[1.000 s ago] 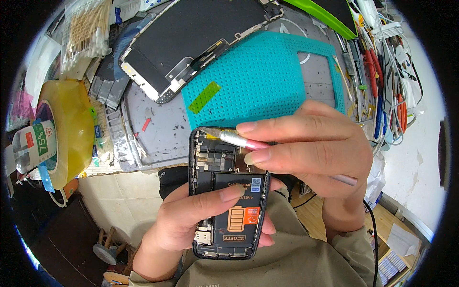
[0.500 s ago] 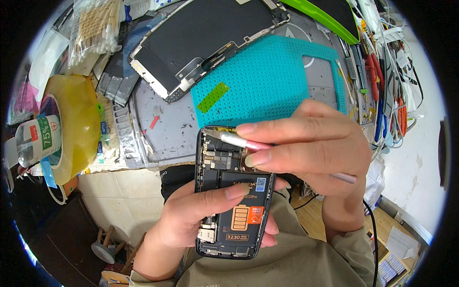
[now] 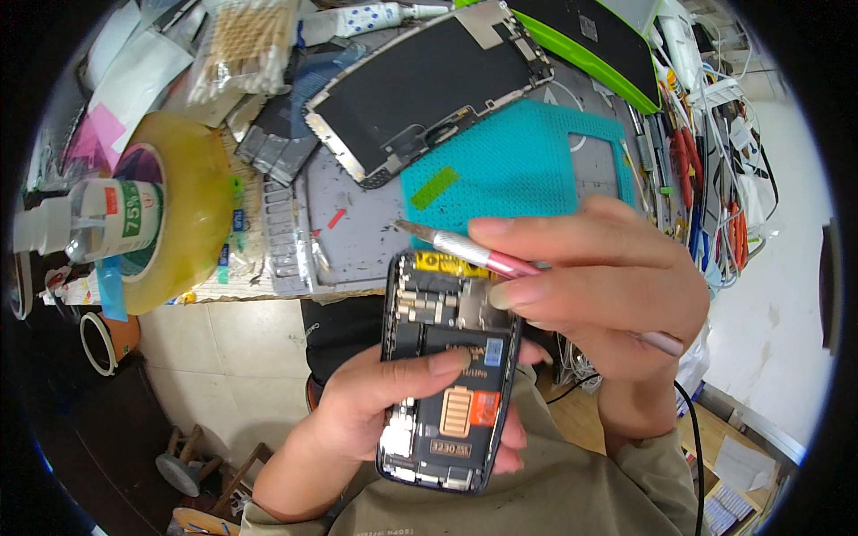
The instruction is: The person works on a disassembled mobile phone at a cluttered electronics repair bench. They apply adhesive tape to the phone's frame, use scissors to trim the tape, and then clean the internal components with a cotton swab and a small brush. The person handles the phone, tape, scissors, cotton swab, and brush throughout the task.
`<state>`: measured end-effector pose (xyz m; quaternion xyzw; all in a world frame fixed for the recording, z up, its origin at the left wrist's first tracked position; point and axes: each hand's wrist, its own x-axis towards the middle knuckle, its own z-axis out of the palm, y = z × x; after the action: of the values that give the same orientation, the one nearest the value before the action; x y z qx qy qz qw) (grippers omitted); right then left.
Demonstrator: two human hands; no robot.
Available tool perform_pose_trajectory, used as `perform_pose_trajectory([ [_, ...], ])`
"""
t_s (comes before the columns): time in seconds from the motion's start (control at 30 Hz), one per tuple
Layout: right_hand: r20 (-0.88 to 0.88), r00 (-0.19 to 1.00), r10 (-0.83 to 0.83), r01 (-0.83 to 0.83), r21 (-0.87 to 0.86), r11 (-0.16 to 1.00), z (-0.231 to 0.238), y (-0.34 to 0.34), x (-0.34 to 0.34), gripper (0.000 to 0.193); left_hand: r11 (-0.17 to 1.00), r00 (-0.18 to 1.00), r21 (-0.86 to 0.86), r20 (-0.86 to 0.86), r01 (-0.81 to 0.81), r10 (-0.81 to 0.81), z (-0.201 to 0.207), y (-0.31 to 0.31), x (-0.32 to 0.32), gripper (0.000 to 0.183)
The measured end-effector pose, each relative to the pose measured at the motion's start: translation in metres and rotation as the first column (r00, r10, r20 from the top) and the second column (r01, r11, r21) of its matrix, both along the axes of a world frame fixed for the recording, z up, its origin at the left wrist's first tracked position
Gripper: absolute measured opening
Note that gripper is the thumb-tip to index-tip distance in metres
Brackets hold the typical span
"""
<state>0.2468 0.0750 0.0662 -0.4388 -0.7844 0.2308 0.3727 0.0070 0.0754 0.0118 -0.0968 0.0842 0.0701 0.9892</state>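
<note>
My left hand [image 3: 375, 389] grips an opened phone body [image 3: 451, 442] in front of me, the thumb lying across its black battery [image 3: 438, 402] and fingertips showing past its right edge. Circuit boards and metal parts are exposed, with a yellow strip [image 3: 447, 263] along the upper end. My right hand [image 3: 608, 277] pinches a craft knife [image 3: 465, 249] with a silver and pink handle. Its blade points left, above the phone's top edge and apart from it. The knife's middle is hidden behind my fingers.
A detached phone screen [image 3: 420, 89] lies on a teal perforated mat [image 3: 527, 170]. At left are a large tape roll [image 3: 201, 196], a bottle [image 3: 107, 214] and a bag of cotton swabs [image 3: 246, 45]. Tools and cables [image 3: 706, 179] crowd the right side. The bench edge [image 3: 250, 290] runs just beyond the phone.
The knife tip has lifted off the phone's upper end and now sits above its edge. The view has shifted, so the bench things appear further right.
</note>
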Motion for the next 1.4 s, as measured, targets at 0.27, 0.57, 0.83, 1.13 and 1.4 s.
perform_pose_trajectory([
  [0.27,-0.342,0.919,-0.197,0.137,-0.193,0.972,0.014,-0.006,-0.028,0.040,0.998,0.996,-0.055,0.080,-0.039,0.043,0.033,-0.036,-0.037,0.058],
  [0.57,-0.387,0.915,-0.111,0.051,-0.162,0.986,0.039,-0.009,-0.031,0.046,0.995,0.990,0.060,-0.123,0.074,-0.067,0.067,-0.050,-0.060,0.066],
  [0.83,-0.276,0.958,0.080,-0.098,-0.052,0.994,0.038,-0.016,-0.038,0.033,0.996,0.987,0.013,-0.135,0.088,-0.085,0.062,-0.064,-0.052,0.065],
  [1.13,0.044,0.991,0.128,-0.133,0.139,0.981,0.054,-0.050,-0.033,0.012,0.989,0.981,0.099,-0.173,0.111,-0.092,0.058,-0.072,-0.037,0.054],
  [1.4,-0.003,0.992,0.126,-0.125,0.110,0.986,0.037,-0.055,-0.018,0.013,0.994,0.975,-0.020,-0.196,0.106,-0.108,0.061,-0.066,-0.030,0.049],
])
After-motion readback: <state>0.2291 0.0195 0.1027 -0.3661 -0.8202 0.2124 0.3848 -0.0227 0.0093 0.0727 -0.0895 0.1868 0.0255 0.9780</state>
